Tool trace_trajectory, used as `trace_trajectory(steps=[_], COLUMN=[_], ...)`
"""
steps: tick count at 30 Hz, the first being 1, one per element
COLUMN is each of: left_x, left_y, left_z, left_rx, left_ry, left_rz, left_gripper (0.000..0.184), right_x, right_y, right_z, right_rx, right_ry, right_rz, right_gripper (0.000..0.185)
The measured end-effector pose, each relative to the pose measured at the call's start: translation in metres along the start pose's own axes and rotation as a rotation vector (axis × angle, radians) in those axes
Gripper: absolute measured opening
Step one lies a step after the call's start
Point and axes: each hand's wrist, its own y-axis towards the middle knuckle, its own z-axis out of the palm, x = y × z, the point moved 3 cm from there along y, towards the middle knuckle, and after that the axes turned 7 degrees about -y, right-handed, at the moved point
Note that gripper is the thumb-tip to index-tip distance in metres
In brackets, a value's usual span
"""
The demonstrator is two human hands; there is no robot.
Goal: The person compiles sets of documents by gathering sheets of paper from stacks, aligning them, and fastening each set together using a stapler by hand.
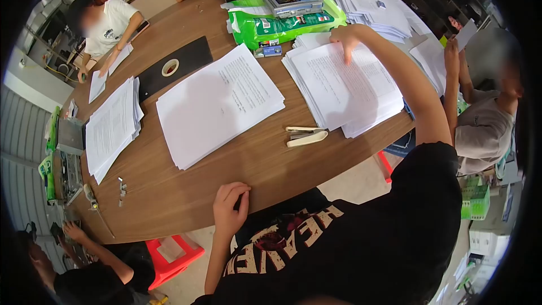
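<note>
My right hand reaches over the right-hand stack of printed sheets, with one digit extended down onto the top page. Its digits are apart, and no sheet is visibly lifted by it. My left hand rests at the table's near edge with its fingers curled in and nothing visible in them. Between my hands lies a stapler with cream-coloured arms, near the right stack's lower corner. A second stack of printed sheets lies in the middle of the table, to the left of the stapler.
A green plastic package with a clear case on it sits behind the stacks. Tape lies on a black board. A screwdriver and another paper stack are at left. Other people sit around the table.
</note>
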Motion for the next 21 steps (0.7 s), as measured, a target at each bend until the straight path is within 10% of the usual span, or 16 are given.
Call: trace_trajectory(steps=[10,14,16,21], left_x=[0.001,-0.021,-0.03,-0.049], left_y=[0.01,0.063,0.106,0.198], left_z=[-0.007,0.0,0.024,0.092], left_rx=[0.0,0.092,0.102,0.37], left_ry=[-0.172,-0.341,-0.549,-0.9], left_rz=[-0.094,-0.037,0.033,0.076], left_gripper=[0.009,0.035,0.077,0.069], right_x=[0.024,0.039,0.065,0.105], right_y=[-0.079,-0.127,-0.158,-0.214], right_z=[-0.012,-0.033,-0.045,-0.056], right_rx=[-0.461,-0.605,-0.602,-0.736], right_ry=[0.242,0.131,0.115,0.029], right_rz=[0.008,-0.045,-0.059,0.028], right_gripper=[0.065,0.061,0.059,0.051])
